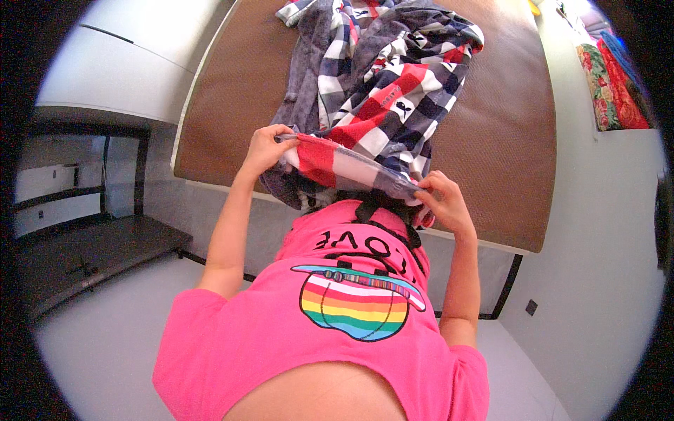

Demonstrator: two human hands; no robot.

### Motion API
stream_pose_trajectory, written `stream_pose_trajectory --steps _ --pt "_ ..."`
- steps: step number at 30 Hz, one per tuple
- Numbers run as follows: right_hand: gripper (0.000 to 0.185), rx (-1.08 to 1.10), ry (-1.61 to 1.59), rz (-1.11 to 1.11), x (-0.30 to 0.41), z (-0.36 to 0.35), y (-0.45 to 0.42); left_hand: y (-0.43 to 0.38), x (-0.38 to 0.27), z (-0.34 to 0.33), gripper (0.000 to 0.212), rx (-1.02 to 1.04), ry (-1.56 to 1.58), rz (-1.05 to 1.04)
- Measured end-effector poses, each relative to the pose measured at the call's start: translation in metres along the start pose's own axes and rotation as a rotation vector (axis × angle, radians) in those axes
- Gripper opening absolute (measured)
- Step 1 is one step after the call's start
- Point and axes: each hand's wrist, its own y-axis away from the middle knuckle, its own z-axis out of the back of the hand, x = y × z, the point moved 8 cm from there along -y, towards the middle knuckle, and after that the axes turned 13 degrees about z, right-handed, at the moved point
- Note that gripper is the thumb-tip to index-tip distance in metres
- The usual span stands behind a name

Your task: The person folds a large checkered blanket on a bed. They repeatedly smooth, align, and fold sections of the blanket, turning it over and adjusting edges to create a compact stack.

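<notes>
A checked fleece blanket (379,116) in red, white, grey and navy lies bunched over a brown bed mat and reaches down to my waist. My left hand (268,150) pinches one end of its near edge between thumb and fingers. At the other end of that edge, my right hand (442,200) grips the fabric the same way. Between both hands the edge hangs in a shallow strip, sloping down to the right. The blanket's plain grey underside shows along its left part. Its far end runs out of view at the top.
The brown mat (500,131) covers the bed, with a pale border. White cabinets (121,58) and a dark low shelf (100,258) stand at the left. Floral cloths (600,89) lie at the upper right by the wall. A dark socket (532,307) sits low on that wall.
</notes>
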Motion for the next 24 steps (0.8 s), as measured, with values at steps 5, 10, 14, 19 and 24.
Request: stream_pose_trajectory --steps 5,10,14,19,24 --pt "0.015 -0.141 -0.278 -0.298 -0.007 -0.008 -0.008 0.0 -0.015 0.014 0.034 -0.352 -0.255 -0.136" --pt "0.016 -0.16 0.049 -0.251 -0.009 -0.027 -0.022 0.04 -0.09 -0.007 0.047 -0.33 -0.138 -0.464" --pt "0.015 0.001 0.177 0.0 0.021 -0.056 -0.051 0.095 -0.148 -0.095 0.052 0.233 0.039 -0.636" --pt "0.014 0.016 0.01 -0.102 0.023 -0.052 -0.04 0.075 -0.12 -0.123 0.044 0.426 -0.124 -0.487" --pt "0.016 -0.045 0.012 -0.042 0.015 -0.047 -0.034 0.074 -0.108 -0.135 0.025 0.408 -0.193 -0.495"
